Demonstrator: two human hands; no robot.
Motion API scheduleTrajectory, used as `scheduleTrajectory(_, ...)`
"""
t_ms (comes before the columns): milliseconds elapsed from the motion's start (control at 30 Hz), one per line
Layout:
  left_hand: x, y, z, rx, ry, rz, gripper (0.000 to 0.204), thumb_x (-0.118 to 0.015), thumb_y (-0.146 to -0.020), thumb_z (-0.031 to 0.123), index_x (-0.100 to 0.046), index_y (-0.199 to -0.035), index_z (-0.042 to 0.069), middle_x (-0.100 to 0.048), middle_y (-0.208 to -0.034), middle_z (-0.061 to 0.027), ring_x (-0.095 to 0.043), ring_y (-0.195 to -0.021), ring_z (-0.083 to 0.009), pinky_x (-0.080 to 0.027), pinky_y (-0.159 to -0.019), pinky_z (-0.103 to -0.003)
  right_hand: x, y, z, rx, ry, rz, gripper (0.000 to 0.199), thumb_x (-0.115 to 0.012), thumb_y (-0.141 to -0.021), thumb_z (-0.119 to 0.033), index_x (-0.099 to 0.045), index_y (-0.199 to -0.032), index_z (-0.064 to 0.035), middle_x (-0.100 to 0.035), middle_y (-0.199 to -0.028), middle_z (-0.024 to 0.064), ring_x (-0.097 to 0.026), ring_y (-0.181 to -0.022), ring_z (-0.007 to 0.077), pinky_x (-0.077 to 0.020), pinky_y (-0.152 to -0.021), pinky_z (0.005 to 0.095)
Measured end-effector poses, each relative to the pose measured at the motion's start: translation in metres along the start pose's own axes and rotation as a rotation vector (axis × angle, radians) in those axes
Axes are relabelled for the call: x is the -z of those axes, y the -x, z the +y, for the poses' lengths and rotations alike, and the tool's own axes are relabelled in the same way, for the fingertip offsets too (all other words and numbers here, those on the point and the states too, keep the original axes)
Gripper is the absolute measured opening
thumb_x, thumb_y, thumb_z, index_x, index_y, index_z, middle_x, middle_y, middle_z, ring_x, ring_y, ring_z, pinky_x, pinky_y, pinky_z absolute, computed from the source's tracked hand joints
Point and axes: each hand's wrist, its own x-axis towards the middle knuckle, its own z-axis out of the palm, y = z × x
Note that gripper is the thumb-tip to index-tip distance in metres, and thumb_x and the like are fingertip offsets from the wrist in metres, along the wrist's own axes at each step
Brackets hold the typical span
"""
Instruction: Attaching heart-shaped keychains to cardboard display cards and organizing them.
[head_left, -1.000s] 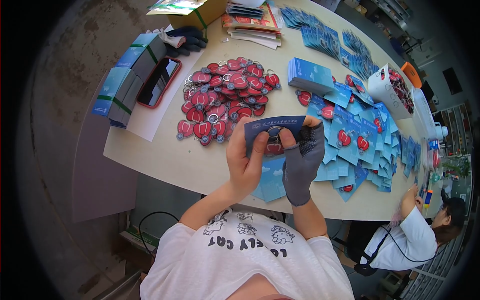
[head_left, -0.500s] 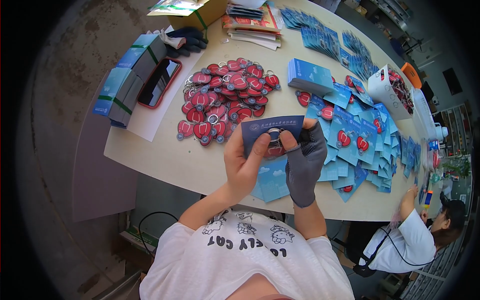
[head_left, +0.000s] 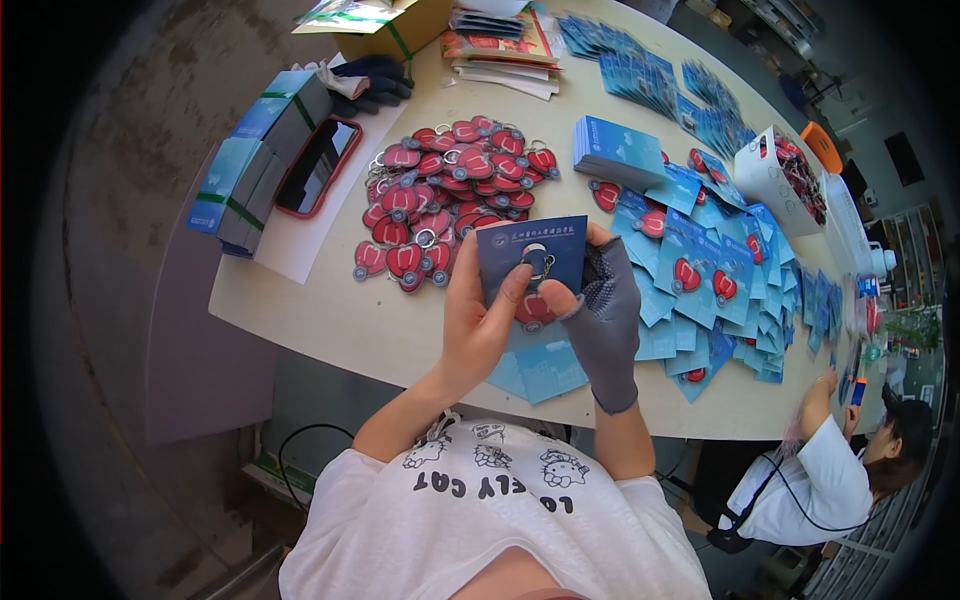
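Between my two hands is a dark blue card (head_left: 515, 238) with a red keychain (head_left: 534, 311) on it. The keychain's metal ring stands out on the card's face, a short chain beside it. My bare left hand (head_left: 474, 325) grips the card's left side, its thumb pressed at the ring. My right hand (head_left: 608, 330), in a grey fingerless glove, holds the right side; its thumb is near the chain and its fingers are behind the card. Below them, light blue cards (head_left: 540, 365) lie on the table. A pile of red keychains (head_left: 450, 195) lies beyond my left hand.
Right of my hands spread blue cards with keychains (head_left: 700, 265). A card stack (head_left: 620, 150) and a white basket of keychains (head_left: 780, 180) stand behind. At left are a phone (head_left: 318, 165), banded card bundles (head_left: 240, 190) and gloves (head_left: 370, 82). Another person (head_left: 800, 480) sits at right.
The card has moved slightly left and tilted up, showing more of its face. My right thumb has come off the ring, which now shows more plainly; my left thumb stays at it.
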Motion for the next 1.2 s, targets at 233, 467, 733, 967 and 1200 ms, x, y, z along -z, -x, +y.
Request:
scheduleTrajectory(233, 0.002, -0.004, 0.001, -0.025, -0.013, 0.043, 0.027, -0.054, -0.095, 0.001, -0.047, -0.121, -0.003, -0.057, -0.107, -0.0081, -0.055, -0.096, -0.0134, -0.045, -0.084, -0.025, -0.006, 0.005, 0.0, 0.021, 0.12, 0.027, 0.052, -0.071, -0.084, -0.008, -0.046, -0.128, 0.0052, -0.062, -0.111, 0.0137, -0.064, -0.096, 0.0165, -0.0522, -0.08, 0.0275)
scheduleTrajectory(467, 0.012, -0.02, 0.009, -0.355, -0.608, -0.07, 0.022, -0.059, -0.087, -0.004, -0.056, -0.109, -0.003, -0.054, -0.091, -0.014, -0.054, -0.081, -0.0277, -0.043, -0.072, -0.033, 0.003, -0.002, 0.011, 0.536, 1.026, 0.225, 0.038, -0.072, -0.077, -0.009, -0.06, -0.113, -0.0029, -0.063, -0.104, 0.0114, -0.062, -0.098, 0.0298, -0.0498, -0.081, 0.0385)
scheduleTrajectory(733, 0.006, -0.023, -0.001, -0.387, -0.602, 0.009, 0.017, -0.058, -0.088, -0.004, -0.057, -0.106, -0.002, -0.055, -0.088, -0.0125, -0.057, -0.077, -0.024, -0.044, -0.067, -0.031, -0.006, 0.006, 0.001, 0.528, 1.166, 0.038, 0.028, -0.075, -0.064, -0.015, -0.064, -0.09, -0.0121, -0.061, -0.094, 0.0032, -0.056, -0.089, 0.0241, -0.0415, -0.077, 0.0379)
scheduleTrajectory(967, 0.006, -0.019, -0.013, -0.088, -0.134, 0.077, 0.014, -0.06, -0.093, 0.003, -0.054, -0.106, -0.001, -0.058, -0.09, -0.0044, -0.056, -0.08, -0.0093, -0.045, -0.069, -0.024, 0.0, 0.001, -0.01, 0.37, 0.769, 0.115, 0.032, -0.079, -0.072, -0.019, -0.062, -0.096, -0.006, -0.06, -0.088, 0.0045, -0.057, -0.088, 0.0218, -0.0448, -0.073, 0.0339)
scheduleTrajectory(1200, 0.014, -0.001, -0.025, -0.069, -0.295, -0.159, 0.024, -0.063, -0.092, 0.011, -0.056, -0.112, -0.001, -0.057, -0.097, -0.0125, -0.056, -0.087, -0.0204, -0.044, -0.076, -0.032, 0.043, 0.018, 0.009, -0.236, 0.057, -0.009, 0.027, -0.069, -0.088, -0.01, -0.062, -0.111, 0.0024, -0.068, -0.097, 0.002, -0.06, -0.086, 0.0072, -0.0472, -0.077, 0.0227)
